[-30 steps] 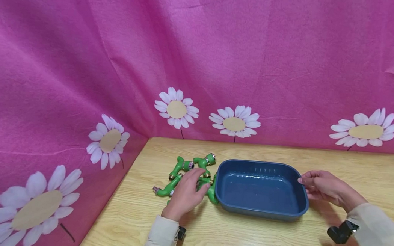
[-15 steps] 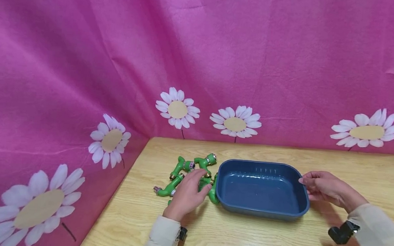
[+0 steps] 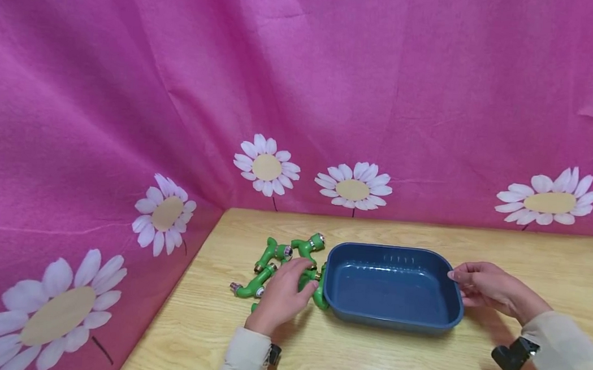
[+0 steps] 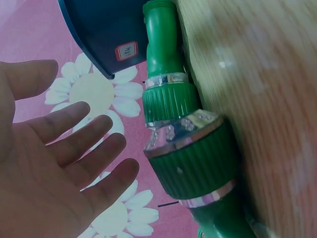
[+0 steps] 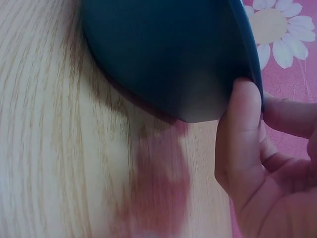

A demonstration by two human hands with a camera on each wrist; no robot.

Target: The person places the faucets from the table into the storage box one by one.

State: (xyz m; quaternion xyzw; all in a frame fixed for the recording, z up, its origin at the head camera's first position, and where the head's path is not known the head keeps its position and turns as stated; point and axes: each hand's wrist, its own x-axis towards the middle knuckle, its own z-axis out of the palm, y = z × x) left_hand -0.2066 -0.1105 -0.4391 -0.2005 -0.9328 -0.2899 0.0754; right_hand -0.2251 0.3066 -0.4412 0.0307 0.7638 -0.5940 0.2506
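A dark blue rectangular tray (image 3: 391,295) stands on the table, its inside bare. My right hand (image 3: 491,287) pinches the tray's right rim between thumb and fingers; the right wrist view shows this grip on the rim (image 5: 251,54). My left hand (image 3: 282,294) hovers over a group of green taps with metallic rings, its fingers spread and loosely bent, holding nothing. In the left wrist view, two taps lie beside that hand, a nearer tap (image 4: 195,163) and a farther tap (image 4: 166,49). The hand partly hides several of the taps in the head view.
Another green tap (image 3: 309,248) lies at the back of the group, close to the tray's left side, and one more tap (image 3: 252,284) lies at its left. The wooden table (image 3: 367,359) meets a pink flowered cloth (image 3: 434,103) behind and at left.
Both hands keep nearly the same places, the right on the tray's rim and the left over the taps. The whole head view has shifted very slightly.
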